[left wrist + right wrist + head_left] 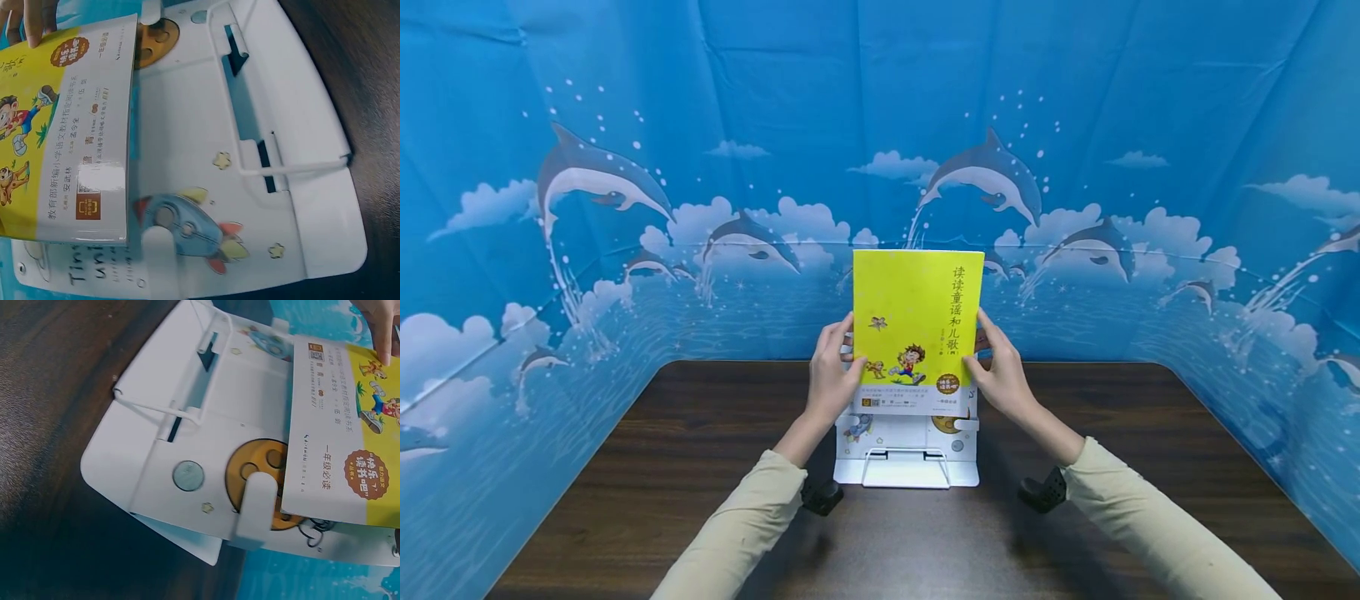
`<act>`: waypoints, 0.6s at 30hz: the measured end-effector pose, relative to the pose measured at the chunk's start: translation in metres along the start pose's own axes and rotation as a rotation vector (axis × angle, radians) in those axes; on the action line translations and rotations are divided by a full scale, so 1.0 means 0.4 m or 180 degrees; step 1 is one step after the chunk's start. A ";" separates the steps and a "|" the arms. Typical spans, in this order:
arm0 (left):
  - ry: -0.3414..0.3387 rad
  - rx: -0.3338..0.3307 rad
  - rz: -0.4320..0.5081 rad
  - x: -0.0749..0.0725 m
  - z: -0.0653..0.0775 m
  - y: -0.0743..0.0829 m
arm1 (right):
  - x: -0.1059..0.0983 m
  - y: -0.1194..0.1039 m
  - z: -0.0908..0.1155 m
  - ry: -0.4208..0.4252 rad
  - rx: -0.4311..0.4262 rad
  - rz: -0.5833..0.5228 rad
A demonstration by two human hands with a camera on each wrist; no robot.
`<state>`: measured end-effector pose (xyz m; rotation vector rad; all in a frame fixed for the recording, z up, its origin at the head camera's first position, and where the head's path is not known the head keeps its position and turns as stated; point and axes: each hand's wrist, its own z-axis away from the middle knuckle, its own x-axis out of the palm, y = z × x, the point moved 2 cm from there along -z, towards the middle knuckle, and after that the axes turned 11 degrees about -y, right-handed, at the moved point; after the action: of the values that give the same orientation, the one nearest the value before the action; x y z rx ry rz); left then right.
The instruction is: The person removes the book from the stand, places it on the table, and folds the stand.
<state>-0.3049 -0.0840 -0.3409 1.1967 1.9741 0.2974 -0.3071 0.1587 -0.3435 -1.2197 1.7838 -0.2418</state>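
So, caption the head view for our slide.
Left hand and right hand hold a yellow book before a white stand.

Two hands (833, 371) (1004, 375); one book (910, 304); one stand (904, 432).

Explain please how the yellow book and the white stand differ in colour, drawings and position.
The yellow book has a mostly yellow cover with a pale lower band; the white stand is mainly white. The book shows a running boy, while the stand shows a rocket and an orange-brown planet. The book is held up, whereas the stand rests on the table. Both carry cartoon drawings and printed lettering.
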 end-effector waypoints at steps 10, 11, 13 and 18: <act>-0.0172 0.0039 0.0094 0.010 -0.006 0.057 | -0.064 -0.013 0.016 -0.0078 0.0033 0.0097; -0.0216 0.0034 0.0101 0.013 -0.005 0.062 | -0.073 -0.014 0.020 -0.0108 0.0038 0.0099; -0.0309 0.0017 0.0130 0.020 -0.005 0.074 | -0.090 -0.013 0.028 -0.0166 0.0043 0.0104; -0.0480 -0.0057 0.0257 0.041 -0.006 0.099 | -0.130 -0.009 0.045 -0.0345 0.0220 0.0016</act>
<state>-0.2853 -0.0492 -0.3256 1.2524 1.7932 0.2575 -0.2871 0.2051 -0.3211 -1.1578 1.6717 -0.2284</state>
